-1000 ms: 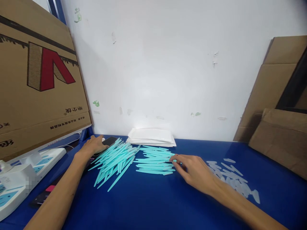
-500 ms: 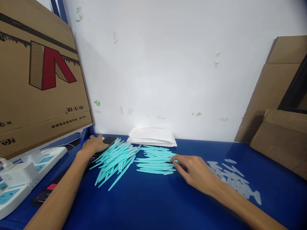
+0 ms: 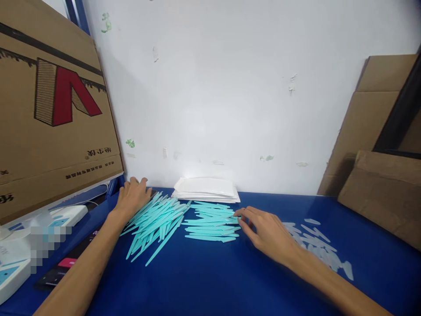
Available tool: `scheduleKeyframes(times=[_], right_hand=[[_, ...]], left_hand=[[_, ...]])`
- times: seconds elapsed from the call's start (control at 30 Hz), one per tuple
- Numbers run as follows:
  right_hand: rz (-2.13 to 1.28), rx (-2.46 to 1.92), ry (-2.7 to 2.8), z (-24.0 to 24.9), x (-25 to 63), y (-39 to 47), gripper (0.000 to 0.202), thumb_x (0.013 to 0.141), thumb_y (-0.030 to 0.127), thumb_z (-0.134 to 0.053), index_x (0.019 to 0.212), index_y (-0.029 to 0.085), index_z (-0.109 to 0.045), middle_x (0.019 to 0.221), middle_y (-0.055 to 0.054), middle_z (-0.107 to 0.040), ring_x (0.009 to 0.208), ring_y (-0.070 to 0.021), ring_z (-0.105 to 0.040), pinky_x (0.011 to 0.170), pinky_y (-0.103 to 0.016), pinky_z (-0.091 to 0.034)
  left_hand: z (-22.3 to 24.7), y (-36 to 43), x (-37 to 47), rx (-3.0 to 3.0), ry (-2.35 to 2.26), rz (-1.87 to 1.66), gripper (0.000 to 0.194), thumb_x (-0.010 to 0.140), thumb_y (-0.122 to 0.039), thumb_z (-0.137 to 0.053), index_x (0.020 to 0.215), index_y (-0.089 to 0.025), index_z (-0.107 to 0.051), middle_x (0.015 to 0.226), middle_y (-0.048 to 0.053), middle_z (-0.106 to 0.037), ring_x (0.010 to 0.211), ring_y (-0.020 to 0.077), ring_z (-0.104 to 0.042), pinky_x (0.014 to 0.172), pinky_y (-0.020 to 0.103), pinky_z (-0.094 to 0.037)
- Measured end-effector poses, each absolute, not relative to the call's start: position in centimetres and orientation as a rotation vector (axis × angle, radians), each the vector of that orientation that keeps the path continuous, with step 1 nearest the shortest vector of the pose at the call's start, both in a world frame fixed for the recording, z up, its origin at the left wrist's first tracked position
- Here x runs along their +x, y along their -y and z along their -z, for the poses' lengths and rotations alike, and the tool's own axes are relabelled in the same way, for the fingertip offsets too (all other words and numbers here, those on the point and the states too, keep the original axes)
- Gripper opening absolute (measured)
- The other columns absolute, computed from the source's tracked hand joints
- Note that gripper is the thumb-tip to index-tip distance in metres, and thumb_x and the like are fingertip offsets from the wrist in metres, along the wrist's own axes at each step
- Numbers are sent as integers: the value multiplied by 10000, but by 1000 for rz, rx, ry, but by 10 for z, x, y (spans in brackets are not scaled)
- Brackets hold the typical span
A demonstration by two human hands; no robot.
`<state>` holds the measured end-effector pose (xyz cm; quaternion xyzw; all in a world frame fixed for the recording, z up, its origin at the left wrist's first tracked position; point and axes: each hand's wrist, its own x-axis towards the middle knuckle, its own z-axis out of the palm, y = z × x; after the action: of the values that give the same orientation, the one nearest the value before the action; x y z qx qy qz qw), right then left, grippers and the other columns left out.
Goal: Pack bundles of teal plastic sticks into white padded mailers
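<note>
My right hand point(image 3: 269, 235) lies loosely open, fingertips touching the right ends of the neat teal sticks point(image 3: 210, 221) stacked side by side mid-table; it grips nothing. My left hand point(image 3: 131, 196) rests flat and open at the far end of the loose teal pile point(image 3: 154, 226), which still looks unsorted beside the small tidy stack. Clear caps point(image 3: 315, 245) lie scattered to the right, white pouches point(image 3: 205, 189) against the far wall. Since a moment ago, my left hand has slid farther away, covering the dark phone.
</note>
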<state>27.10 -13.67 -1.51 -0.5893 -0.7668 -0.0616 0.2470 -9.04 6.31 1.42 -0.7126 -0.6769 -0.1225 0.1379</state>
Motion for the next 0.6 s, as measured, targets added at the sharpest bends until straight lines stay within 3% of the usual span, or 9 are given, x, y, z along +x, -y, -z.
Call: scheduleKeyframes(times=[0.1, 0.17, 0.3, 0.5, 0.6], right_hand=[[280, -1694, 2070, 16, 281, 131, 299, 1001, 256, -407, 1153, 234, -664, 1070, -70, -699, 867, -216, -683, 670, -296, -485], [359, -1779, 2062, 15, 291, 126, 286, 992, 247, -426, 1135, 226, -672, 1072, -83, -695, 942, -244, -673, 695, -312, -491], [386, -1988, 2042, 9, 320, 121, 234, 952, 244, -509, 1081, 208, -701, 1009, -104, -717, 907, -279, -681, 686, -341, -491], [15, -2256, 1957, -1, 370, 127, 221, 805, 400, -721, 947, 233, -750, 877, -82, -737, 754, -272, -688, 557, -316, -446], [12, -2352, 1895, 0, 382, 129, 140, 696, 306, -799, 796, 218, -757, 814, -85, -730, 712, -277, -682, 516, -302, -405]], left_hand=[[-18, -44, -53, -2256, 1531, 701, 450, 994, -373, -320, 1314, -157, -551, 1273, 175, -482, 1148, 321, -518, 979, 440, -436], [-16, -25, -24, -2434, 1211, 838, 395, 1002, -354, -342, 1217, -163, -612, 1208, 151, -517, 1112, 293, -518, 965, 423, -450], [-2, 19, 22, -2733, 717, 720, 284, 1000, -303, -398, 1084, -194, -646, 1118, 127, -567, 1027, 270, -527, 909, 435, -463], [17, 43, 35, -2862, 649, 537, 248, 994, -328, -453, 1124, -219, -635, 1116, 112, -584, 1056, 281, -548, 949, 479, -461], [24, 34, 30, -2897, 747, 514, 280, 1008, -318, -427, 1171, -212, -630, 1135, 109, -584, 1056, 273, -567, 930, 459, -479]])
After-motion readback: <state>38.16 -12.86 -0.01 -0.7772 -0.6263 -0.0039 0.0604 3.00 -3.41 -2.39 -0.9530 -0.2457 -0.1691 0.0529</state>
